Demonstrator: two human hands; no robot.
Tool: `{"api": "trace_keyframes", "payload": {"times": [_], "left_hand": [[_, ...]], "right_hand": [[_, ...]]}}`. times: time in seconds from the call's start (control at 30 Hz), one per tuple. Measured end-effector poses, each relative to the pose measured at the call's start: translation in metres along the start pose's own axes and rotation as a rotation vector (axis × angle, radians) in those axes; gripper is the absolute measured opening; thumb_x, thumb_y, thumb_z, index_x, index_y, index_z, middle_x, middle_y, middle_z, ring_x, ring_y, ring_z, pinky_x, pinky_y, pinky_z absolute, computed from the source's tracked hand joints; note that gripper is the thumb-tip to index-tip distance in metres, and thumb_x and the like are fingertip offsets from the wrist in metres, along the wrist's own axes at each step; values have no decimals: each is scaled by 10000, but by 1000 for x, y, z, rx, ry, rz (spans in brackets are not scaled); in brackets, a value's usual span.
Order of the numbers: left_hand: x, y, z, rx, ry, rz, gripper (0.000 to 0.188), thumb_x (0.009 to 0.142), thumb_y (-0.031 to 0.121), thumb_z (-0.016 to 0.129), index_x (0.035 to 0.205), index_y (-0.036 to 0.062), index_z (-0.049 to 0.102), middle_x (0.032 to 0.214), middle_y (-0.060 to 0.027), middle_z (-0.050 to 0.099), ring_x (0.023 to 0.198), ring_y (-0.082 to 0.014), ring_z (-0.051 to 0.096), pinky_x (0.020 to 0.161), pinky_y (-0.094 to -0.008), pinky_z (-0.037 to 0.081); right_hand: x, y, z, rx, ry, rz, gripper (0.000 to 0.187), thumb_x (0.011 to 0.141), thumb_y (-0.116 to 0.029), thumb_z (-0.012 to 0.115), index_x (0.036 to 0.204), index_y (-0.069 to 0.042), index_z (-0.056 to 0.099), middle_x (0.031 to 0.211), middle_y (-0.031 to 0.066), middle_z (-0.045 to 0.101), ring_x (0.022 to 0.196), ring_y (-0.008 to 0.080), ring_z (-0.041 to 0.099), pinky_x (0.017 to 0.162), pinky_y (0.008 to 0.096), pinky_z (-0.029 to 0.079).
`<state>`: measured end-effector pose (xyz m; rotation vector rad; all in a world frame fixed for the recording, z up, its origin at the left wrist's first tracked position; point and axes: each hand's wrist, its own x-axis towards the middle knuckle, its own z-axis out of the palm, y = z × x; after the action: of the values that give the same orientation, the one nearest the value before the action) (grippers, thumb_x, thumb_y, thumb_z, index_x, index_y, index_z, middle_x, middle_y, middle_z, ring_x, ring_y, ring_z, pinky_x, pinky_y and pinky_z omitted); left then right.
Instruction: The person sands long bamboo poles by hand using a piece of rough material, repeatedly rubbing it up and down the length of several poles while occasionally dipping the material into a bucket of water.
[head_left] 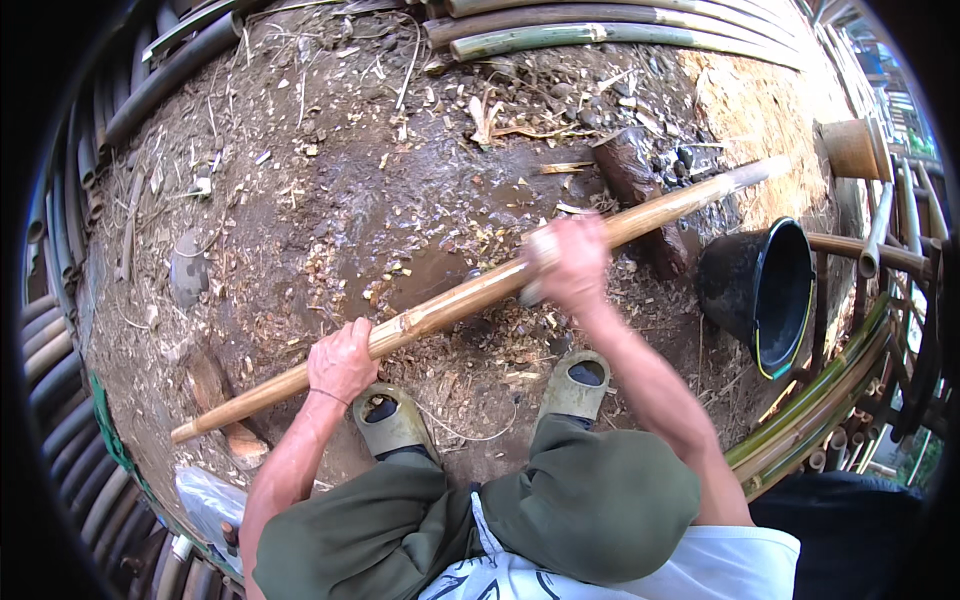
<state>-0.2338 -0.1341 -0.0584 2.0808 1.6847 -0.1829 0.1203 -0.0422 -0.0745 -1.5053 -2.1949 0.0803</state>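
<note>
A long tan bamboo pole [450, 308] lies slantwise in front of me, its far right end darker and apparently wet. My left hand [342, 360] is closed around it left of the middle. Further up the pole, my right hand [570, 262] presses a pale pad [541, 250] against its surface; motion smears both, so the pad's exact kind is unclear. Under the pole's right part sits a dark log [632, 170]. A brown wood block [212, 390] lies beneath its left part.
A black bucket [745, 290] lies tipped at the right, its mouth facing right. Bamboo poles [620, 35] are stacked at the far edge, with more dark poles [170, 80] along the left. Wood chips litter the wet, muddy ground [400, 190]. My two shoes [395, 420] stand below the pole.
</note>
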Motion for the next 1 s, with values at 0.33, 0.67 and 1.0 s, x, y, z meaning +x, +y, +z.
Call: {"api": "trace_keyframes", "payload": {"times": [0.33,0.67,1.0], "left_hand": [[-18,-6,11,102,259,83,389,758,244,762,1083,81,622,889,-81,624,825,-266,651,741,-400,506],[40,-13,-64,-186,-541,-39,521,713,471,794,1011,53,703,1066,-180,676,954,-351,673,831,-456,528],[-23,-47,-22,-63,-136,-45,272,737,274,748,963,130,697,923,-86,647,881,-338,677,759,-454,562]], "right_hand": [[-4,64,-13,-69,29,-154,424,616,-359,840,975,-176,707,1003,72,686,975,251,676,1142,532,361],[-6,-82,15,202,-192,-132,382,715,-191,764,1052,-36,674,1034,165,654,1058,336,644,1111,575,406],[-3,145,-57,-333,-24,-22,323,747,-256,741,1037,-146,652,1070,66,652,1104,275,608,1010,520,434]]}}
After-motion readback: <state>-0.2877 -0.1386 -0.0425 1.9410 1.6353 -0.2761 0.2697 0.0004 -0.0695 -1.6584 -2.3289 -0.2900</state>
